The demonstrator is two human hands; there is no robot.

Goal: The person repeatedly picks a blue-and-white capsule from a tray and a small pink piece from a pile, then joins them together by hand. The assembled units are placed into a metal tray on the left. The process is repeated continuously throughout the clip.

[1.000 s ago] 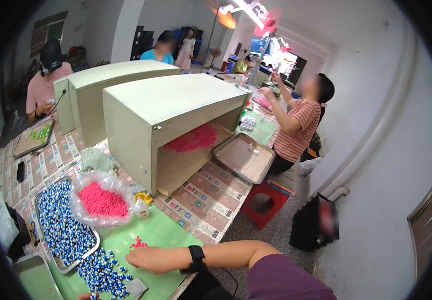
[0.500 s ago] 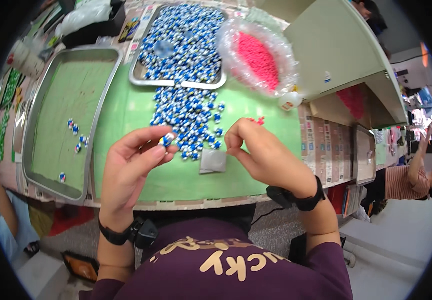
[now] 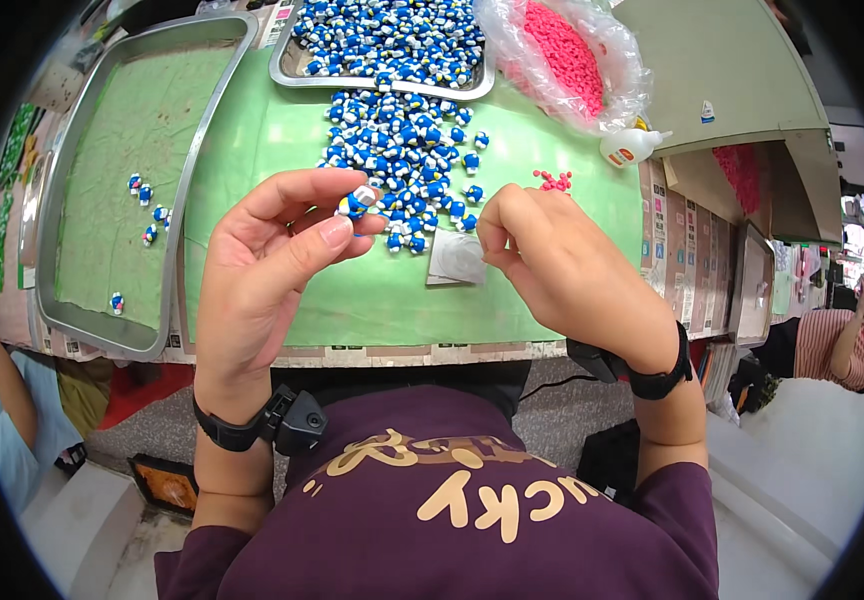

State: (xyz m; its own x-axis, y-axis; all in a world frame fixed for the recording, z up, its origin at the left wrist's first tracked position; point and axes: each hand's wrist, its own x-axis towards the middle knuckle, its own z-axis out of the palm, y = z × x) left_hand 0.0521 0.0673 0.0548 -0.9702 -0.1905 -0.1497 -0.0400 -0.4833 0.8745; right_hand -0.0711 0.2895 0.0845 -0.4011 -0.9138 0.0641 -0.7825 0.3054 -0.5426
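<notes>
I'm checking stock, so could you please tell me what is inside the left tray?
A few small blue-and-white figures lie in the tray, on its green lining, one apart near the lower end. What is under the lining is covered.

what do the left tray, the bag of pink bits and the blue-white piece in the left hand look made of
Left tray: metal, perhaps steel, by its grey, shiny rim.
Bag: thin plastic film, see-through and crinkled with bright glints.
Blue-white piece: probably moulded plastic or resin; smooth, slightly glossy, too small to be sure.
</notes>
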